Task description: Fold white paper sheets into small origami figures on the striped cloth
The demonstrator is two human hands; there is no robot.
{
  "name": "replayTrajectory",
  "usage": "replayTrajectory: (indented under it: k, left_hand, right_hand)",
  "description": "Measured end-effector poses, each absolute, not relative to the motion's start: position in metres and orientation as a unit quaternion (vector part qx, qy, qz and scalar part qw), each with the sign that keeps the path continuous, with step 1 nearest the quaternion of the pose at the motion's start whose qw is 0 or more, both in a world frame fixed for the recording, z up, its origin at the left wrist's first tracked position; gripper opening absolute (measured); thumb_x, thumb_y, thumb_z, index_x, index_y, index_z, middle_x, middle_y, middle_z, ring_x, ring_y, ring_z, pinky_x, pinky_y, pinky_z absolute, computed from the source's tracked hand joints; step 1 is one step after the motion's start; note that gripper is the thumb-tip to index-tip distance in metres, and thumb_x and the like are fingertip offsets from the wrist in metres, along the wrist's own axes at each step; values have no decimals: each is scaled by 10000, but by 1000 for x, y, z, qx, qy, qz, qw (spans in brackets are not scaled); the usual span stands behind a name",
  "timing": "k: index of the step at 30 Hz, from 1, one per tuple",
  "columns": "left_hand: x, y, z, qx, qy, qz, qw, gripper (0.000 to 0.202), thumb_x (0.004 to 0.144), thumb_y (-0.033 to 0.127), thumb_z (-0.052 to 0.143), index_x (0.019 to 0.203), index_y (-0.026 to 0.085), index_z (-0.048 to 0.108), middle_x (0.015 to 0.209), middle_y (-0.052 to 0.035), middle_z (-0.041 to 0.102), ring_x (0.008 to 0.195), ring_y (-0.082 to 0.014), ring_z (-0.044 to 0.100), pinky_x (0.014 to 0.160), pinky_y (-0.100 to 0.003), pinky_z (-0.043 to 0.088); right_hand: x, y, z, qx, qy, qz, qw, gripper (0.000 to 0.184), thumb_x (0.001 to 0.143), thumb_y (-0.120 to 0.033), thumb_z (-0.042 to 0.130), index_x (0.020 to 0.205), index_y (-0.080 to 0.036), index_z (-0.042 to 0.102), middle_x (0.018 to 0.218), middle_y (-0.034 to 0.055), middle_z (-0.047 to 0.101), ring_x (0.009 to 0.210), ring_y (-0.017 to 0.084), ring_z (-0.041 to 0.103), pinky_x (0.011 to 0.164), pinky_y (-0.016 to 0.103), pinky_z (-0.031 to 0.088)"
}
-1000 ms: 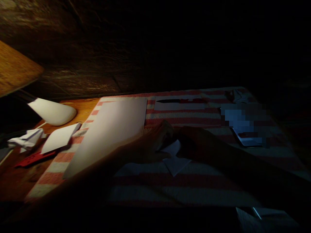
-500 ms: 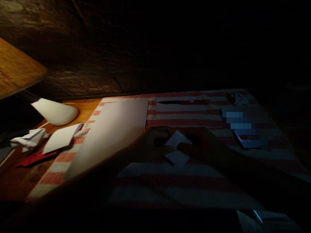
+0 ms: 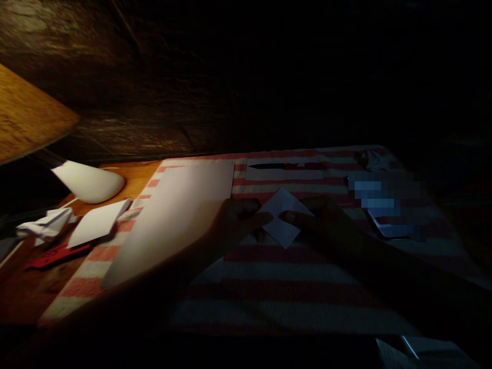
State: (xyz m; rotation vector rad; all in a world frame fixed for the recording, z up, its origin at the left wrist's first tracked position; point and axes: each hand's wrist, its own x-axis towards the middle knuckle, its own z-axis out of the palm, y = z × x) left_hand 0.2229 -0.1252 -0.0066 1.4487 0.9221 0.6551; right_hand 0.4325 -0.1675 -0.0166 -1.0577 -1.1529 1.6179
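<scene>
A small diamond-shaped piece of folded white paper (image 3: 285, 236) is held up between both hands, over the striped cloth. My left hand (image 3: 242, 218) pinches its left corner, with the thumb lying on the front face. On the right corner, my right hand (image 3: 317, 218) does the same, thumb across the paper. The fingers behind the paper are mostly hidden, and shadow blurs both hands. A large white sheet (image 3: 172, 205) lies flat to the left, partly behind my left forearm. Another scrap of white paper (image 3: 211, 271) shows below that forearm.
A red-handled knife (image 3: 284, 166) lies on a paper strip at the back. Left stand a lamp base (image 3: 90, 180), crumpled paper (image 3: 46, 225), a curved white sheet (image 3: 100, 223) and a red object (image 3: 57, 255). At right is a blurred-out phone-like device (image 3: 388, 228) on the striped cloth (image 3: 269, 292).
The folded paper has risen slightly and turned its face more toward me; its whole diamond outline now shows. Both thumbs have shifted onto its front. The view has tilted a little.
</scene>
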Motion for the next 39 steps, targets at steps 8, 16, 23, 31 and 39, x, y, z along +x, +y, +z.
replayTrajectory:
  k: [8, 16, 23, 31, 39]
  left_hand:
    - [221, -121, -15, 600, 421, 368, 573, 241, 786, 334, 751, 708, 135, 639, 610, 22, 594, 523, -90, 602, 473, -187, 511]
    - [229, -117, -15, 609, 413, 388, 555, 258, 773, 359, 743, 684, 132, 660, 602, 8, 615, 531, -99, 613, 476, -190, 527]
    - [228, -112, -22, 588, 413, 377, 584, 366, 799, 460, 742, 665, 129, 664, 612, -18, 627, 525, -112, 623, 475, -203, 507]
    - [225, -106, -23, 539, 408, 422, 604, 451, 746, 539, 793, 632, 139, 617, 541, 0, 604, 463, -97, 571, 453, -198, 435]
    - [223, -93, -32, 515, 411, 456, 598, 562, 657, 669, 798, 691, 123, 667, 531, -18, 610, 436, -121, 566, 431, -221, 420]
  right_hand:
    - [436, -168, -20, -442, -441, 662, 415, 347, 849, -444, 768, 708, -128, 741, 667, 24, 624, 586, 95, 485, 564, 262, 317]
    - [438, -165, -28, -478, -439, 640, 410, 312, 831, -444, 784, 754, -142, 766, 646, 20, 631, 546, 87, 478, 537, 257, 303]
    - [436, -159, -26, -500, -439, 629, 403, 346, 784, -486, 810, 730, -147, 771, 679, 53, 687, 570, 108, 532, 545, 262, 351]
    - [418, -149, -20, -473, -418, 639, 439, 461, 823, -586, 741, 714, -139, 729, 664, 50, 662, 575, 128, 548, 558, 278, 368]
    - [405, -134, -20, -474, -421, 614, 469, 438, 776, -575, 773, 773, -141, 717, 680, 47, 645, 572, 147, 529, 536, 291, 365]
